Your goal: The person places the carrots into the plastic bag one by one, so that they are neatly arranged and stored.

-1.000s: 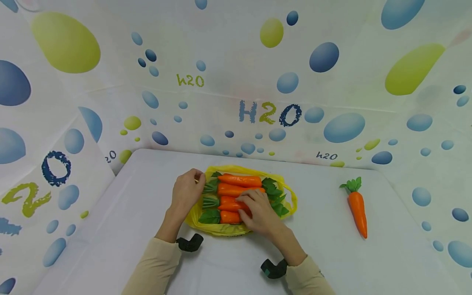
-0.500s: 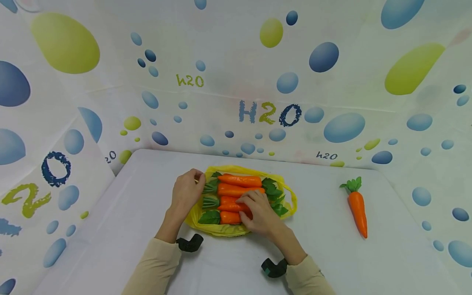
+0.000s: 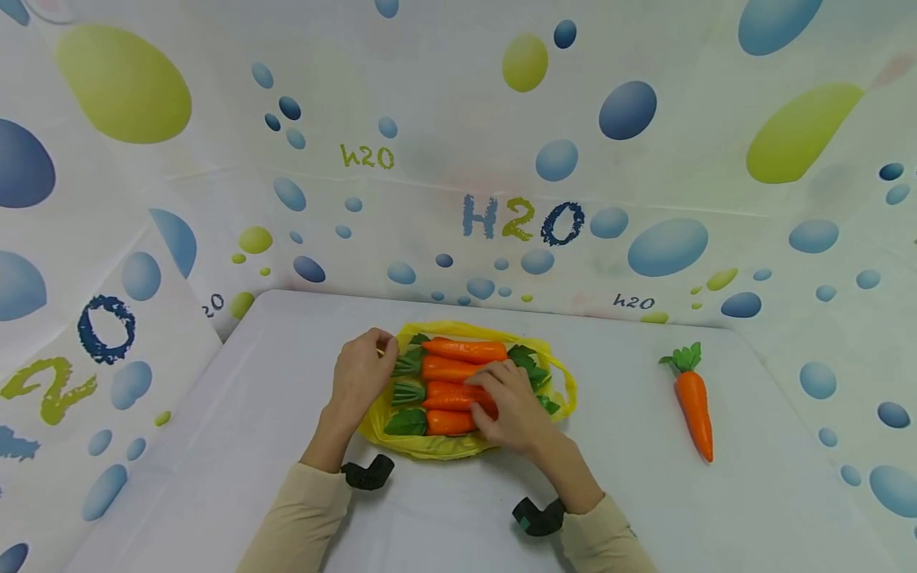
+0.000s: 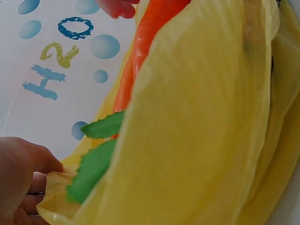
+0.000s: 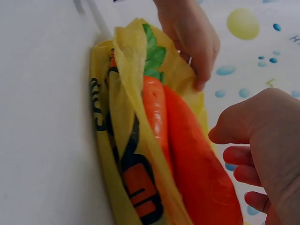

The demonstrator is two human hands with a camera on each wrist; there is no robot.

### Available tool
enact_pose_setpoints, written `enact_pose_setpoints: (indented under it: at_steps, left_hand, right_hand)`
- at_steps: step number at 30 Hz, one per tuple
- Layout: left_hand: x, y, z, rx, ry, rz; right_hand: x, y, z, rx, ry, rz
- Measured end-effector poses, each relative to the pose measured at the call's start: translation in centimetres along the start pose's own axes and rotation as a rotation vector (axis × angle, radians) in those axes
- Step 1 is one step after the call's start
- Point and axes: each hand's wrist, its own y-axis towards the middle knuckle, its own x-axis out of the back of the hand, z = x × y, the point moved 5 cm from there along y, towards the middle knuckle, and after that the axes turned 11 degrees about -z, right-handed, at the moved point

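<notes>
A yellow plastic bag (image 3: 444, 454) lies with its mouth facing up, and several orange carrots (image 3: 464, 351) with green tops rest in it. My left hand (image 3: 364, 368) is at the bag's left end, and in the left wrist view its thumb and fingers pinch the thin rim. Over the right part of the carrots is my right hand (image 3: 514, 404), hiding their middle. Its loosely bent fingers have a gap between thumb and fingertips in the right wrist view, beside a large carrot (image 5: 201, 159), and nothing shows between them.
One single carrot (image 3: 693, 415) with a leafy top lies apart on the white table (image 3: 616, 509), to the right. A bag handle loop (image 3: 570, 386) sticks out at the right end. Behind the table stands a patterned backdrop (image 3: 430, 95). Black wrist mounts (image 3: 369, 473) sit near both sleeves.
My right hand has shifted slightly to the right over the carrots, uncovering more of the near ones. My left hand stays at the bag's rim.
</notes>
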Motion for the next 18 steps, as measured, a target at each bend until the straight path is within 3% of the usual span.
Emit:
enact_pose_setpoints:
  at_steps: [12,18]
  left_hand:
    - [-0.1,0.0,0.1,-0.001,-0.008,0.003]
    - [0.0,-0.1,0.0,0.000,-0.011,0.005]
  right_hand:
    - [2.9,0.6,-0.7,0.003,-0.064,-0.120]
    - [4.3,0.7,-1.5,-0.045,-0.080,-0.152]
